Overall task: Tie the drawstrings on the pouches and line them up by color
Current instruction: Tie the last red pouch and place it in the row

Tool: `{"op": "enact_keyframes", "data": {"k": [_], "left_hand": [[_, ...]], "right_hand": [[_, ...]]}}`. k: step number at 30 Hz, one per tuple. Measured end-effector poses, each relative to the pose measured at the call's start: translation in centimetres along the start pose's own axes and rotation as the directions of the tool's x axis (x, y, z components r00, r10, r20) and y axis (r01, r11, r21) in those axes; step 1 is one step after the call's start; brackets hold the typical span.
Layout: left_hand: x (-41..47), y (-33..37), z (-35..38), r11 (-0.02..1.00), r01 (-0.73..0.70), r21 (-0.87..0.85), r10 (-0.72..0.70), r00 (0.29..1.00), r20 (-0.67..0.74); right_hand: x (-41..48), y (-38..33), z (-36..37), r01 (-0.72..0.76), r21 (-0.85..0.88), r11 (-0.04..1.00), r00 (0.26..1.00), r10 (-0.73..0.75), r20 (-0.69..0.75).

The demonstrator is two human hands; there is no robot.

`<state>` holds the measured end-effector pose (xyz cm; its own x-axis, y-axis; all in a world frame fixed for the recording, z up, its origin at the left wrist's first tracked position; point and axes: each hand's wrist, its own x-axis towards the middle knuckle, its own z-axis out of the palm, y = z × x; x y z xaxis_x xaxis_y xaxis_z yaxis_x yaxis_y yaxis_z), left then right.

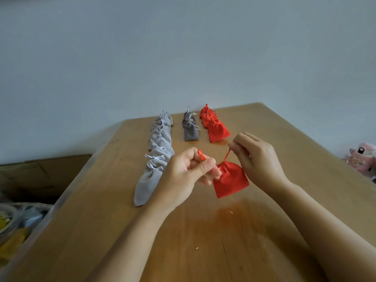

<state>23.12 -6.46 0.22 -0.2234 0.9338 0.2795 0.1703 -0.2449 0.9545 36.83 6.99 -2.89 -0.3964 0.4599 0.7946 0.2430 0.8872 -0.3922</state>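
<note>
A red pouch (231, 180) hangs just above the wooden table (203, 241) between my hands, its mouth gathered. My left hand (183, 176) pinches one red drawstring end (201, 155) between thumb and forefinger. My right hand (254, 155) pinches the other red string (227, 155) above the pouch. Three rows of tied pouches lie further back: a long light grey row (156, 157) on the left, a short dark grey row (190, 127) in the middle, and a short red row (214, 125) on the right.
The table ends at a plain wall behind the rows. A cardboard box (40, 174) and cluttered items (14, 224) sit beyond the left edge. A pink plush toy (362, 157) lies off the right edge. Small crumbs (197, 248) dot the near tabletop.
</note>
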Motion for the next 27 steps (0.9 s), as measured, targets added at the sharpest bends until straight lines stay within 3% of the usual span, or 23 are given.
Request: {"op": "enact_keyframes", "data": {"k": [4,9,14,20,23,25,27], "left_hand": [[0.0,0.2,0.0,0.993,0.078,-0.093,-0.082,0.996,-0.042],[0.4,-0.5,-0.2,0.990,0.116,-0.075,-0.129,0.971,-0.202],[0.3,-0.6,0.3,0.987,0.159,0.002,-0.155,0.968,-0.195],[0.4,-0.4,0.6,0.963,0.193,-0.189,-0.206,0.977,-0.055],[0.1,-0.4,0.5,0.993,0.119,-0.025,-0.118,0.993,0.017],[0.0,-0.5,0.3,0.992,0.059,0.108,-0.059,0.998,-0.007],[0.1,-0.5,0.2,0.992,0.047,0.113,-0.040,0.997,-0.063]], "right_hand": [[0.6,-2.0,-0.8,-0.096,0.285,0.954,0.995,0.097,0.011],[0.6,-4.5,-0.9,-0.151,0.492,0.858,0.987,0.105,0.120],[0.2,-4.7,0.4,-0.109,0.388,0.915,0.982,0.037,0.188],[0.0,-4.7,0.4,-0.203,0.392,0.897,0.973,0.142,0.180],[0.2,-4.7,0.2,-0.339,0.454,0.824,0.938,0.258,0.231],[0.3,-4.7,0.1,-0.407,0.514,0.755,0.912,0.309,0.269],[0.4,-4.8,0.0,-0.447,0.562,0.696,0.894,0.330,0.303]]}}
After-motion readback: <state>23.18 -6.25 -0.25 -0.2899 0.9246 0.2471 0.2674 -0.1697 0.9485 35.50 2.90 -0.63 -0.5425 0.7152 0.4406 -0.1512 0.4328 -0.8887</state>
